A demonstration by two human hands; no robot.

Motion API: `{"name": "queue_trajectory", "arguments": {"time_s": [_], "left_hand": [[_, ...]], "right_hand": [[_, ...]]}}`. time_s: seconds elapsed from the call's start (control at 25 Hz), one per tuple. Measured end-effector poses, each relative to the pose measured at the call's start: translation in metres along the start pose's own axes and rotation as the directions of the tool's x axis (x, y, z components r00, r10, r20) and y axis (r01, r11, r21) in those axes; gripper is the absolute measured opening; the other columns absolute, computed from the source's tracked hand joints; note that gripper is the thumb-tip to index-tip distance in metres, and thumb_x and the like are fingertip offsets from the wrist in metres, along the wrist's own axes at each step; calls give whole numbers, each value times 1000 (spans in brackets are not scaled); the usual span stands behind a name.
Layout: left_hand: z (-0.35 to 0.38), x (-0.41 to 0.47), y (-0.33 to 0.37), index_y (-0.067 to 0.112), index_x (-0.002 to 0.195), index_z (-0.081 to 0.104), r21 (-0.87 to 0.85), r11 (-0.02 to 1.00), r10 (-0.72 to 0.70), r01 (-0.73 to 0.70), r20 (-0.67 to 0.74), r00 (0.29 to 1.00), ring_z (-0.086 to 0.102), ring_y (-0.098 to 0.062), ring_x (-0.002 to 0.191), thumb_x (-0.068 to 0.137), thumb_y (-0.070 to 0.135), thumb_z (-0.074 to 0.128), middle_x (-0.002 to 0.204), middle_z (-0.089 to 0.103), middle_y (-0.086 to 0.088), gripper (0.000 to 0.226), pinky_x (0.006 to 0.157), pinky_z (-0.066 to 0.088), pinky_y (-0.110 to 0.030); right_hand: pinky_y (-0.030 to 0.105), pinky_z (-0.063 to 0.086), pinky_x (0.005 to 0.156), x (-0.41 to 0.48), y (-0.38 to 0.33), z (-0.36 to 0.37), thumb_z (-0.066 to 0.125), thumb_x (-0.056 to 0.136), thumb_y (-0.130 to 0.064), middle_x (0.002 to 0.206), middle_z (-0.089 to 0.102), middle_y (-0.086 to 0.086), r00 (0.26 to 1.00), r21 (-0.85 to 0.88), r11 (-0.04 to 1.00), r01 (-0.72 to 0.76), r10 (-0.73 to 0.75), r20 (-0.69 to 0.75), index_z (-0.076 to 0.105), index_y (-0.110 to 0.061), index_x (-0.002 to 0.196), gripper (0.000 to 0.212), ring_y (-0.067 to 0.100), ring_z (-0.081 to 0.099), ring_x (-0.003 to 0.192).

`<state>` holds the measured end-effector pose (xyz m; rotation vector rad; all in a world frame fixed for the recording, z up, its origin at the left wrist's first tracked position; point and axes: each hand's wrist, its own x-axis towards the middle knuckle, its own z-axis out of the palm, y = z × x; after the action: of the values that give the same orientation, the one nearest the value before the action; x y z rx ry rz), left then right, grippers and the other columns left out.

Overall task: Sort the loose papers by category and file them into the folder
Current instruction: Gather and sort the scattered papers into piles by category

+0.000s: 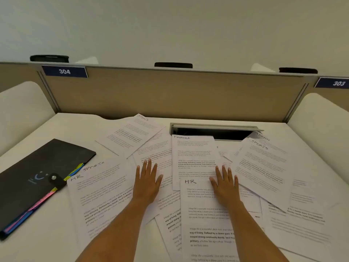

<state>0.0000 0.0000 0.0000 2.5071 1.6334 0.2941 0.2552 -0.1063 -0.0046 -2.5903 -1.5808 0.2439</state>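
We see a folder [37, 176] whose black cover looks like matt plastic with a faint sheen. On its strap sits a small shiny metal stud [54, 177]. The coloured tabs [42, 201] along the folder's edge look like smooth plastic. Right of the folder, the papers [264, 167] are thin, smooth and matt white. Under the folder, the desk [45, 241] is smooth and matt. Behind the folder, the partition [170, 95] looks like beige cloth, with a frame [48, 90] of dull grey metal. Farther right of the folder, a slot's lid [215, 126] looks like brushed metal.

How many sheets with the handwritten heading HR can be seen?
2: the left HR sheet beside the folder; the middle HR sheet under the right hand. More may be buried.
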Motion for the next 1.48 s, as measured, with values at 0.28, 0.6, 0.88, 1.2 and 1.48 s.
{"name": "queue_trajectory", "arguments": {"time_s": [0.28, 0.6, 0.88, 1.2, 1.48], "left_hand": [[11, -11, -1, 18, 150, 0, -7, 1000, -27, 27, 74, 997, -12, -17, 146, 48, 67, -48, 159, -9, -3, 123, 114, -20, -32], [16, -17, 0, 20, 150, 0, -80, 994, -62, 69, 90, 994, -7, -16, 147, 53, 71, -42, 159, -5, -1, 117, 117, -9, -33], [14, -19, 2, 21, 150, 1, -71, 995, -60, 66, 90, 994, -7, -15, 147, 70, 68, -21, 159, -4, 0, 96, 119, -7, -34], [17, -18, -1, 21, 150, -1, -83, 994, -60, 68, 97, 993, -9, -15, 147, 55, 70, -42, 159, -6, -1, 114, 118, -9, -34], [5, -11, 12, 19, 150, 2, -70, 996, -44, 49, 78, 996, -7, -17, 147, 69, 60, -19, 159, -4, -3, 94, 118, -9, -37]], "right_hand": [[39, -7, 119, -1, 2, 9, 11, 99, -46, 158, -14, 1, 999, 11, 1000, -21, 21, 27, -10, -23, 149, 59, 20, -13, 146], [39, -4, 120, -2, 1, 14, 11, 100, -45, 159, -8, -1, 999, 27, 999, -25, 25, -19, -7, -25, 149, 56, 18, -9, 147], [39, -3, 120, -3, 1, 15, 11, 100, -45, 159, -8, -1, 999, 21, 999, -25, 25, -37, -7, -26, 149, 56, 19, -8, 147], [39, -4, 120, -1, 2, 11, 14, 100, -44, 159, -8, -1, 1000, 30, 999, -25, 25, -2, -6, -25, 149, 57, 19, -8, 147], [41, 8, 118, 11, 6, -5, 30, 100, -40, 158, 13, 2, 1000, 162, 987, -22, 24, -6, 20, -22, 149, 53, 24, 9, 146]]}}
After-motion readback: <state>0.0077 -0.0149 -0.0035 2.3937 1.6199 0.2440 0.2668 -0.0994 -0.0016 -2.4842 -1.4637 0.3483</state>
